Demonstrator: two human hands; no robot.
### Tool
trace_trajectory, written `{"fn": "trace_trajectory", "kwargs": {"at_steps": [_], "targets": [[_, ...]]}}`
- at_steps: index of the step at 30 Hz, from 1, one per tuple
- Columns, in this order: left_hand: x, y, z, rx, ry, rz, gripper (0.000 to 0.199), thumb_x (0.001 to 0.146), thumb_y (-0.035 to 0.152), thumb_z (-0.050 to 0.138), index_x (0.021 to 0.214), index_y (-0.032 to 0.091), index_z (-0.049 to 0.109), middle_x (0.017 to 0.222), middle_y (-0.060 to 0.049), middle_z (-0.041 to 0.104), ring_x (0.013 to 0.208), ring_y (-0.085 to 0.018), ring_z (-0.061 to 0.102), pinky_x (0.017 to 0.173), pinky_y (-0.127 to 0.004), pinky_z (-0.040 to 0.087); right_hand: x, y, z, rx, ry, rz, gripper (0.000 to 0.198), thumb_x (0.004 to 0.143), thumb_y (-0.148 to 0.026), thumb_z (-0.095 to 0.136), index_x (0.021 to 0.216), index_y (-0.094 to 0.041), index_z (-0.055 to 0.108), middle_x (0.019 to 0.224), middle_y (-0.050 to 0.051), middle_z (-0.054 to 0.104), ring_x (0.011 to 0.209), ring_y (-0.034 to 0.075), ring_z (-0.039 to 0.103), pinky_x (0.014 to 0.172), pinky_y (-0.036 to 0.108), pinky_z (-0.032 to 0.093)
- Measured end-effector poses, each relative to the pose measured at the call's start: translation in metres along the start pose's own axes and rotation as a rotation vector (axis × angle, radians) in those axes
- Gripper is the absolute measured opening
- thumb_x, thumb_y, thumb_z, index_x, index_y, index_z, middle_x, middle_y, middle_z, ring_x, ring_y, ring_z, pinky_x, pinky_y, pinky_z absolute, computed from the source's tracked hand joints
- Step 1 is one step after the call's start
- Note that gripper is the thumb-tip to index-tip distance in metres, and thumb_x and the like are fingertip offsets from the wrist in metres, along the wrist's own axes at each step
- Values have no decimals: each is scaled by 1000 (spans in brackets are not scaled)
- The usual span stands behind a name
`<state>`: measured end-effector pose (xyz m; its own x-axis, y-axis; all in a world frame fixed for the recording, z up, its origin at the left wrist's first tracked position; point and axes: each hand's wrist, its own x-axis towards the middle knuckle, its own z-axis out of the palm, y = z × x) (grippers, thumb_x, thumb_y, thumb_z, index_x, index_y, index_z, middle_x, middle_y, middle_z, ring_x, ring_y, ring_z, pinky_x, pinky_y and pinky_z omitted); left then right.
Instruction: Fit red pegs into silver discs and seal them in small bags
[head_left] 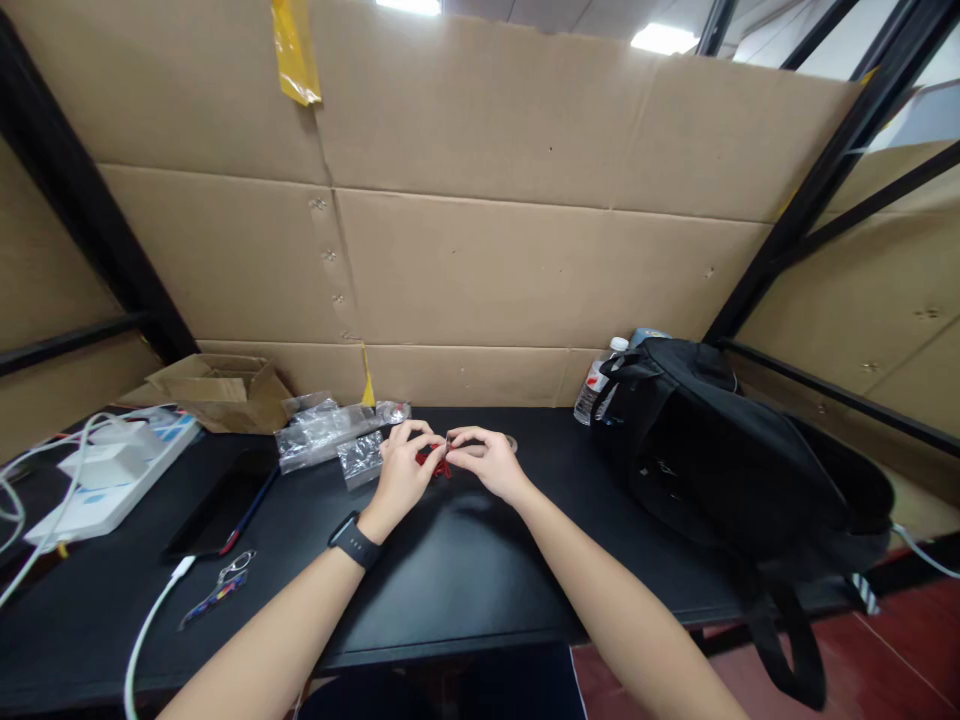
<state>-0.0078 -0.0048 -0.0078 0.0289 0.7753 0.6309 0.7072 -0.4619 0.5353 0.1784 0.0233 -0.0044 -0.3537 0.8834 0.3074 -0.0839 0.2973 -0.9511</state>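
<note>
My left hand (407, 467) and my right hand (487, 460) meet over the middle of the black table (450, 570), fingertips almost touching. Between them shows a small bunch of thin red cord (442, 466), partly hidden by the fingers. Both hands are pinched on it, thumb against fingers. A tiny dark piece sits at the right fingertips, too small to name. Part of a pale ring, perhaps a tape roll (512, 443), peeks out behind my right hand. Clear plastic bags (322, 432) lie just left of my left hand.
At left are a white power strip (120, 490) with cables, an open cardboard box (232, 390), a phone (223, 500) and a keychain (219, 590). To the right stand a water bottle (596, 385) and a black backpack (720, 470). A cardboard wall (480, 270) closes the back.
</note>
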Motion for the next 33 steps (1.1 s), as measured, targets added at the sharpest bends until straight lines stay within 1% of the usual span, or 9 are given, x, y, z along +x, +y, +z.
{"fn": "trace_trajectory", "kwargs": {"at_steps": [7, 9, 12, 14, 16, 19, 22, 27, 33], "targets": [[-1, 4, 0, 19, -29, 17, 15, 92, 33, 63, 89, 27, 76, 107, -5, 62, 107, -25, 55, 98, -43, 42, 2, -4, -7, -301, -9, -93, 20, 84, -39, 70, 85, -19, 73, 120, 9, 63, 85, 16, 67, 70, 31, 57], [-1, 6, -1, 28, -44, -2, 15, 92, 34, 62, 92, 28, 75, 109, -5, 63, 109, -26, 55, 99, -45, 41, 1, -5, -9, -385, -20, -109, 16, 86, -34, 68, 84, -20, 72, 121, 9, 62, 89, 17, 66, 74, 32, 56], [0, 8, -2, 14, -47, -39, 23, 98, 35, 53, 112, 31, 71, 120, -5, 63, 115, -26, 54, 102, -46, 38, 0, -6, -13, -620, -25, -182, 7, 86, -26, 67, 84, -21, 71, 122, 8, 61, 108, 22, 60, 87, 38, 53], [0, 7, -2, 1, -67, -29, 28, 100, 37, 49, 122, 33, 66, 127, -4, 62, 120, -25, 51, 104, -46, 37, -1, -8, -17, -777, -33, -242, 5, 86, -22, 67, 82, -21, 70, 124, 8, 59, 117, 24, 54, 94, 43, 50], [-2, 6, -1, 24, -124, 15, 29, 98, 41, 54, 123, 35, 67, 131, -3, 61, 124, -27, 48, 104, -47, 36, -2, -10, -19, -870, -56, -282, 6, 87, -21, 67, 81, -21, 68, 128, 8, 57, 120, 25, 51, 97, 46, 48], [-6, 5, 4, 101, -225, 72, 27, 91, 45, 64, 116, 36, 71, 132, -3, 61, 126, -31, 44, 101, -50, 35, -3, -16, -21, -893, -81, -304, 7, 89, -21, 64, 82, -21, 66, 131, 8, 55, 122, 25, 49, 96, 46, 48], [-8, 4, 8, 144, -285, 92, 25, 91, 43, 64, 113, 36, 72, 131, -4, 62, 123, -32, 44, 97, -49, 36, -3, -20, -23, -895, -71, -303, 5, 89, -22, 63, 84, -22, 65, 133, 8, 54, 124, 25, 47, 95, 46, 50], [-4, -1, 1, 117, -252, 85, 35, 92, 33, 60, 127, 33, 63, 130, -5, 60, 120, -28, 48, 96, -43, 39, 1, -12, -33, -965, -43, -301, 6, 89, -22, 63, 83, -21, 66, 130, 9, 54, 124, 26, 47, 105, 46, 44], [-5, -19, 1, 215, -364, 155, 25, 84, 19, 66, 104, 33, 73, 124, -4, 61, 122, -30, 43, 95, -46, 36, 5, 6, -42, -1051, -36, -206, 5, 90, -24, 64, 88, -21, 68, 123, 8, 57, 115, 24, 51, 101, 41, 44]]}}
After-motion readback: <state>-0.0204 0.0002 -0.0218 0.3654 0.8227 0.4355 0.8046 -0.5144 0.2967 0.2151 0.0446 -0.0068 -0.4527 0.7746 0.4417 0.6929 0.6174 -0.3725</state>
